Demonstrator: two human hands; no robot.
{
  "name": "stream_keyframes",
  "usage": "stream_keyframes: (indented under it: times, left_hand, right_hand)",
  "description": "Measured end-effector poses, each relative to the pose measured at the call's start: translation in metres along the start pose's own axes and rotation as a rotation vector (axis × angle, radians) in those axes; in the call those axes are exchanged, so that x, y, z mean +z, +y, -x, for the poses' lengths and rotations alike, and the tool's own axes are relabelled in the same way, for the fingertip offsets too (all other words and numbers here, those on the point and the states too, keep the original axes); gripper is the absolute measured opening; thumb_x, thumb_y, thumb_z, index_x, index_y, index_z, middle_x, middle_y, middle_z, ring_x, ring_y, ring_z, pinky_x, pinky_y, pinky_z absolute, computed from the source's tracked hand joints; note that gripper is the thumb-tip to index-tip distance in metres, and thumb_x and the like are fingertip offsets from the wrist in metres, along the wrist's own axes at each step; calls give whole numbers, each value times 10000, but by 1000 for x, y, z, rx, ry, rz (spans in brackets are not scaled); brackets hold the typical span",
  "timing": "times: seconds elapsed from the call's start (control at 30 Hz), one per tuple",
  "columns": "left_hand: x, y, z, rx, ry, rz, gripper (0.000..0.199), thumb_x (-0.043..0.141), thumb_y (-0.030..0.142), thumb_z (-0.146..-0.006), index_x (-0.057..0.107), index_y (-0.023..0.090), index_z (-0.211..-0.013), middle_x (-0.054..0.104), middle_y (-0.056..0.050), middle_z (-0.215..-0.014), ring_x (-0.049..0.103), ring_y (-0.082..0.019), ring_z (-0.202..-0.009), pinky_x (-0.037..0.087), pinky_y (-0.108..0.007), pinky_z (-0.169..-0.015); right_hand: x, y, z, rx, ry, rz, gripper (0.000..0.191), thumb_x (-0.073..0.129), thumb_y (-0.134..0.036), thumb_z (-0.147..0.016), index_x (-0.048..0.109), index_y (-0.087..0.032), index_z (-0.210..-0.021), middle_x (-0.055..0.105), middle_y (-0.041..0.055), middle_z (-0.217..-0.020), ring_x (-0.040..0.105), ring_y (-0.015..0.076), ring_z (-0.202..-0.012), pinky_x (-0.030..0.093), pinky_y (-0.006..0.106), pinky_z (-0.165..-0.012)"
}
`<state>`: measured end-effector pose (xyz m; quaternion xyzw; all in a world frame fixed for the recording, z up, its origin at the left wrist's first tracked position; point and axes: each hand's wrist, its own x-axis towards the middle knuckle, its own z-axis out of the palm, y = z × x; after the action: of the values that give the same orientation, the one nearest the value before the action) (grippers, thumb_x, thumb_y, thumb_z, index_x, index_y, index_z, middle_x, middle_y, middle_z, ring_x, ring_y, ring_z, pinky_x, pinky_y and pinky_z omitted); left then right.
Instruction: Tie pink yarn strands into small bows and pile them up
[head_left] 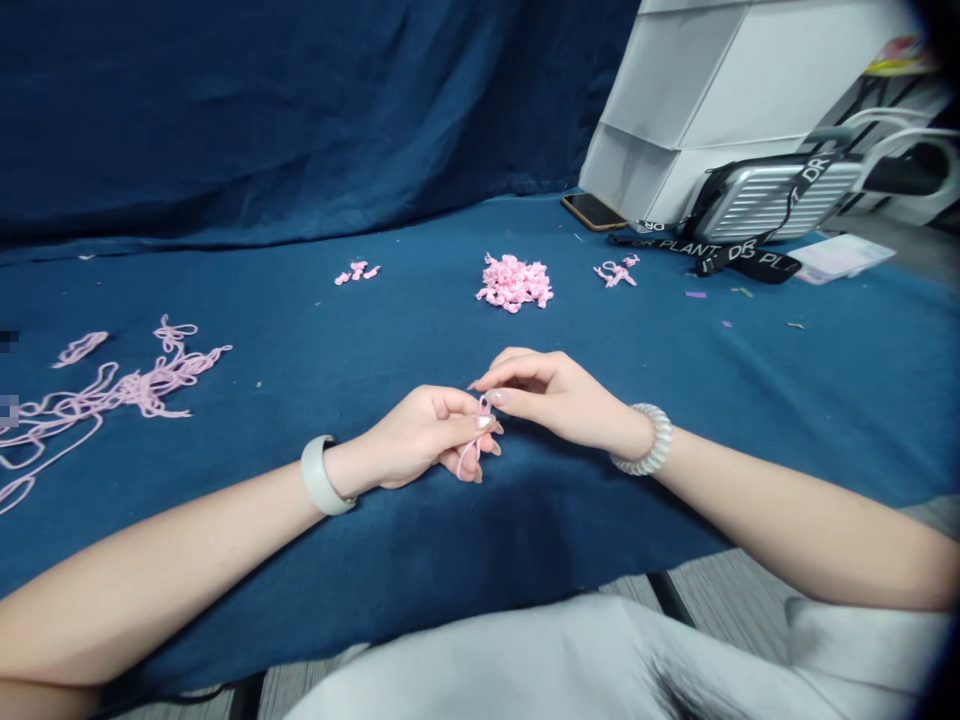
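So, how do the hands stand?

Together, both closed: the left hand (416, 437) and right hand (559, 395) pinch a thin pink yarn loop (471, 452), which hangs between them, mostly against the left fingers.

Any room around them?

Plenty. Dark blue cloth (570, 530) spreads on all sides, its near edge just below the forearms, above a grey-clothed lap (525, 670).

And further out?

Straight ahead, a heap of small pink knotted yarn pieces (514, 283), with smaller pink clusters (356, 271) to its left. Long loose pink yarn (127, 390) lies far left; a silver ribbed case (772, 195) sits far right.
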<state>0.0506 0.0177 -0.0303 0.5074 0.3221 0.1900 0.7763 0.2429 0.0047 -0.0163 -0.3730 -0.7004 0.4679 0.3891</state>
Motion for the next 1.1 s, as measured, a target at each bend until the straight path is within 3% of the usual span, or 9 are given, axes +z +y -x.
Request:
stream_keyframes:
  times: [0.23, 0.47, 0.57, 0.77, 1.1]
  left_hand:
    - [1, 0, 0, -5, 16, -22, 228, 697, 325, -746, 658, 103, -783, 665, -31, -651, 589, -82, -460, 543, -220, -491]
    - [1, 0, -1, -16, 28, -6, 254, 720, 339, -716, 655, 104, -789, 674, -39, -669, 587, -81, -457, 543, -224, -493]
    - [1, 1, 0, -21, 32, 8, 260, 730, 342, -703, 653, 105, -775, 673, -34, -664, 583, -79, -449, 541, -222, -487]
    - [2, 1, 0, -5, 33, -57, 240, 697, 334, -742, 653, 99, -762, 660, -34, -616, 583, -87, -440, 537, -222, -480]
    - [5, 5, 0, -64, 27, -173, 223, 647, 309, -791, 665, 103, -707, 623, -26, -491, 594, -96, -440, 489, -169, -445]
  right_hand:
    - [7, 2, -1, 9, 55, 44, 187, 655, -318, -774, 670, -147, -702, 596, 18, -765, 538, 98, -682, 438, 249, -652]
    - [0, -2, -2, 133, 118, -58, 256, 583, -385, -821, 645, -140, -862, 598, 5, -716, 497, 87, -613, 415, 230, -605]
    - [-4, -1, -2, 157, 66, -62, 300, 546, -431, -841, 594, -141, -781, 553, -7, -674, 474, 82, -587, 401, 222, -583]
    - [0, -4, -1, 114, -154, 64, 404, 443, -452, -893, 536, -143, -649, 524, -11, -622, 462, 90, -597, 379, 228, -611]
    - [4, -4, -1, 155, -184, 222, 347, 481, -353, -853, 542, -137, -588, 533, -12, -563, 420, 78, -535, 308, 214, -513]
